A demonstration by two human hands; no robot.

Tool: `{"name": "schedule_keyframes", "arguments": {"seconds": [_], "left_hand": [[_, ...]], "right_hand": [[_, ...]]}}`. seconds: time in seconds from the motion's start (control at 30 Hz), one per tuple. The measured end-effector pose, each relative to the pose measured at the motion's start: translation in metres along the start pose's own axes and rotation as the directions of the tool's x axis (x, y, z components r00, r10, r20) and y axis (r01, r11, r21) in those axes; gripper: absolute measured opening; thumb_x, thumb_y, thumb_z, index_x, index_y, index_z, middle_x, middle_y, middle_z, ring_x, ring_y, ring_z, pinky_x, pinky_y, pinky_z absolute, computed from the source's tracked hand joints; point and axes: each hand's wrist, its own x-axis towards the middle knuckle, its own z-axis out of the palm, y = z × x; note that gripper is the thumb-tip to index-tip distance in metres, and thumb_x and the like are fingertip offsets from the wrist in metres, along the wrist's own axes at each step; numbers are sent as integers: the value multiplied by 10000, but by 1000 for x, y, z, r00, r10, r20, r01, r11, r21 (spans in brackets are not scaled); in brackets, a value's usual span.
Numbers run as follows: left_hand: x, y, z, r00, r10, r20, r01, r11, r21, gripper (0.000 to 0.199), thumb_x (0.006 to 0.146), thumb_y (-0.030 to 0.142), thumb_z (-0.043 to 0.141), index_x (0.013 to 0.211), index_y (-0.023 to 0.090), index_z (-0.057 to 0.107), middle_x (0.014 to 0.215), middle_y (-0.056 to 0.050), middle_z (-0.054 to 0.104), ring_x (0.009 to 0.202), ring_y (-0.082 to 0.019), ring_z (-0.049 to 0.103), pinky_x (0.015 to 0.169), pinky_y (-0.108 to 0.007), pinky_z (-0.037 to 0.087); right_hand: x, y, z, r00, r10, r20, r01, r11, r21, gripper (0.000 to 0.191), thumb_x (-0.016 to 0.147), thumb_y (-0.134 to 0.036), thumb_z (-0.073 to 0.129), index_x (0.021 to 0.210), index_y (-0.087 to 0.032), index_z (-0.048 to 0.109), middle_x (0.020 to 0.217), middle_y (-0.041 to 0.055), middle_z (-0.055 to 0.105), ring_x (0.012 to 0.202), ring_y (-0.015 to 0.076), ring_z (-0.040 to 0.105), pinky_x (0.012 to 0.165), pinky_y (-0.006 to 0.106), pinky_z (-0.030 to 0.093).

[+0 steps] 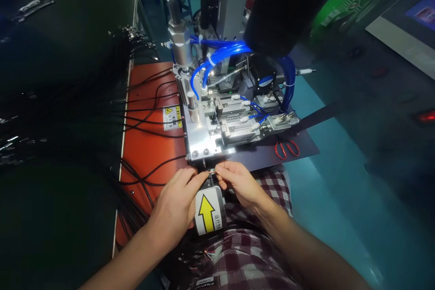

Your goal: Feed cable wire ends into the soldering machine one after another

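At the front edge of the machine, my left hand (176,197) and my right hand (238,181) meet with their fingertips almost touching. Both are closed in a pinch on thin wires (212,171), whose fine ends are too small to make out clearly. Just below my fingers sits a white cover with a yellow arrow (206,213). The machine's metal plate (199,138) lies right beyond my hands. In my lap, a bundle of black cables ends in coloured wires (210,253).
Black cables (152,120) run across the orange board (146,145) from the machine's left side. Blue air hoses (231,49) arch over metal cylinders (238,131). Red-handled scissors (287,149) lie at the right. A dark post (288,4) hangs in front at the top.
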Motion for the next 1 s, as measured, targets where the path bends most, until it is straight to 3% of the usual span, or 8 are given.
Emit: {"name": "schedule_keyframes", "arguments": {"seconds": [0.17, 0.43, 0.67, 1.0], "left_hand": [[-1, 0, -1, 1000, -12, 0, 12, 1000, 8, 344, 839, 51, 428, 1135, 120, 589, 928, -90, 547, 849, -207, 525, 707, -322, 487], [0, 2, -2, 999, 6, -32, -6, 1000, 28, 343, 855, 61, 369, 1115, 117, 586, 927, -94, 560, 843, -202, 538, 708, -316, 491], [2, 3, -3, 1000, 3, 8, -3, 998, 69, 309, 860, 89, 400, 1100, 98, 595, 914, -107, 570, 819, -218, 537, 687, -345, 504], [4, 1, -2, 999, 38, 31, -41, 991, 124, 350, 854, 91, 389, 1148, 115, 578, 891, -101, 553, 794, -220, 535, 654, -351, 510]], "right_hand": [[-2, 2, 4, 998, -31, -47, 31, 1000, -3, 322, 752, -447, 630, 651, -161, 521, 572, -42, 517, 467, 84, 459, 504, 234, 331], [-4, 4, 9, 976, -181, -121, 163, 976, -143, 285, 795, -423, 595, 698, -176, 491, 504, -65, 478, 464, 91, 431, 496, 237, 327], [1, 8, 4, 995, -86, -46, 86, 996, -5, 297, 782, -428, 613, 691, -166, 509, 488, -66, 480, 455, 81, 394, 506, 236, 313], [-1, 6, 6, 990, -115, -76, 113, 993, -33, 302, 778, -449, 612, 700, -176, 507, 492, -64, 483, 464, 93, 412, 510, 243, 319]]}}
